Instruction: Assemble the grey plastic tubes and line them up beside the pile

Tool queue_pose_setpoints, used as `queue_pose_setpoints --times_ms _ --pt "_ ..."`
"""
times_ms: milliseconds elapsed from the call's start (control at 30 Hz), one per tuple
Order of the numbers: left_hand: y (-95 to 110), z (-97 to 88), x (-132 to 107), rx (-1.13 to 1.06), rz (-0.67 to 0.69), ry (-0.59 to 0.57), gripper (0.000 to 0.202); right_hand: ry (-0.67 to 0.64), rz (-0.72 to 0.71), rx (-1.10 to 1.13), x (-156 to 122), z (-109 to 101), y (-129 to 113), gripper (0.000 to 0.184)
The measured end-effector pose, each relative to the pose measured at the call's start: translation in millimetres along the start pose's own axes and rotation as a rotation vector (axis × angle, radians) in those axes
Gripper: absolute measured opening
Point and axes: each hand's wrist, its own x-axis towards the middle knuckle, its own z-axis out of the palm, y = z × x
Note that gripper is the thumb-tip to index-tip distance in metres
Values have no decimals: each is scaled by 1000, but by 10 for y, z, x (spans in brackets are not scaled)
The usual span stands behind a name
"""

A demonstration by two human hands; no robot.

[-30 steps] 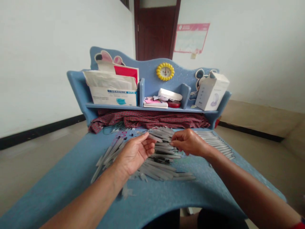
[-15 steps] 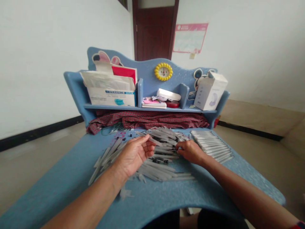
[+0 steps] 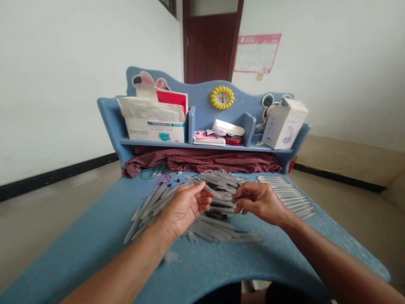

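My left hand (image 3: 185, 207) hovers over a loose heap of grey plastic pen tubes (image 3: 209, 219) in the middle of the blue desk (image 3: 95, 236). Its fingers pinch one grey tube (image 3: 202, 185) that points away to the upper left. My right hand (image 3: 259, 202) is just to the right, fingers curled together above the heap, pinching something small that I cannot make out. The two hands sit a few centimetres apart. More grey tubes (image 3: 152, 207) fan out left of my left hand.
A neat row of tubes (image 3: 287, 193) lies at the right of the desk. A red plaid cloth (image 3: 202, 161) sits under the shelf. The shelf holds a mask box (image 3: 155, 128), booklets (image 3: 209, 138), a white carton (image 3: 284, 123) and a yellow clock (image 3: 222, 97).
My right hand went down onto the heap, then lifted back towards my left hand with its fingers pinched. My left hand kept its tube and barely moved.
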Motion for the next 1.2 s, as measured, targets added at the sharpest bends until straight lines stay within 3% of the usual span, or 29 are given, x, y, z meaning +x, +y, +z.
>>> queue_pose_setpoints --times_ms 133,367,1200 --pt "-15 -14 7 -3 0 -22 10 5 -30 -22 -60 165 -129 9" --pt "-13 -12 -8 13 11 -40 11 13 -38 22 -69 309 -45 20" --pt "-23 53 -58 221 33 -56 11 -66 -66 -106 -84 290 -78 21"
